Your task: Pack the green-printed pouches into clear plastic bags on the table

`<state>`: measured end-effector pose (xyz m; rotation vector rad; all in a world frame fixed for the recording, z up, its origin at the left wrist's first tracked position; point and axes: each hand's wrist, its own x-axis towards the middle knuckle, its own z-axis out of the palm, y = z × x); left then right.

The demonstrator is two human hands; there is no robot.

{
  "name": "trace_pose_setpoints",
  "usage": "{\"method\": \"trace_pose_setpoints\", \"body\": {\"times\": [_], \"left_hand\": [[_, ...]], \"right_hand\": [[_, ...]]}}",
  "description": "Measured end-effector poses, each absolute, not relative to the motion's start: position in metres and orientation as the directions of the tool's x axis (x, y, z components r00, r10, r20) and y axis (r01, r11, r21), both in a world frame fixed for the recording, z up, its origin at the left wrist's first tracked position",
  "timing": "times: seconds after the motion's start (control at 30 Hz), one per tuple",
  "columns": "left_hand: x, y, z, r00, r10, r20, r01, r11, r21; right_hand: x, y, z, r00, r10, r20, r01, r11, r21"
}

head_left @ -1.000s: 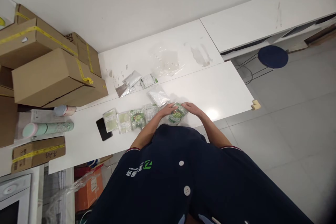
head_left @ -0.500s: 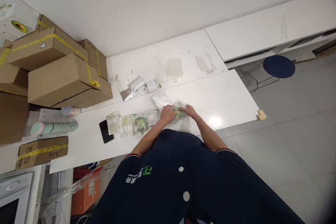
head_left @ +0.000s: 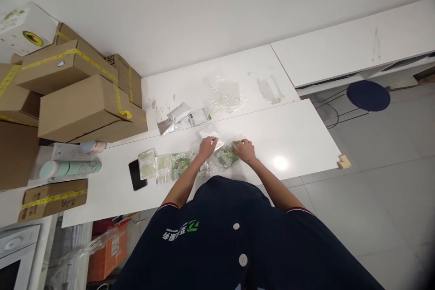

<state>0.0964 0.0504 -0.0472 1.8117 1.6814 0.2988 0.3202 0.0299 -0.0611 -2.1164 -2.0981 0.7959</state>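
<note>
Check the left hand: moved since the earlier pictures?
Yes, toward the picture's left. Against the black phone on the white table, the left hand is now nearer, away from the green packet.

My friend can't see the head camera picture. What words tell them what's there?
A person's right hand touches a green packet on a white table, and the left hand is at a shiny pale pouch. More packets and a black phone lie to the left, with cardboard boxes stacked farther left.
</note>
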Motion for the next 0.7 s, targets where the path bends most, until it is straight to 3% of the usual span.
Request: {"method": "trace_pose_setpoints", "body": {"times": [0.13, 0.33, 0.5, 0.7], "left_hand": [[0.051, 0.101, -0.042, -0.054, 0.982, -0.183, 0.905, 0.126, 0.406], [0.020, 0.149, -0.057, -0.039, 0.959, -0.280, 0.983, 0.087, 0.161], [0.016, 0.173, -0.076, -0.001, 0.905, -0.426, 0.989, 0.065, 0.135], [0.019, 0.186, -0.086, -0.008, 0.909, -0.417, 0.991, 0.065, 0.121]], "right_hand": [[0.333, 0.090, -0.045, -0.038, 0.972, -0.230, 0.890, -0.072, -0.451], [0.318, 0.207, -0.042, -0.062, 0.991, -0.119, 0.903, 0.005, -0.431], [0.291, 0.277, -0.063, -0.119, 0.984, -0.136, 0.897, 0.048, -0.439], [0.285, 0.288, -0.086, -0.140, 0.947, -0.288, 0.906, 0.006, -0.423]]}}
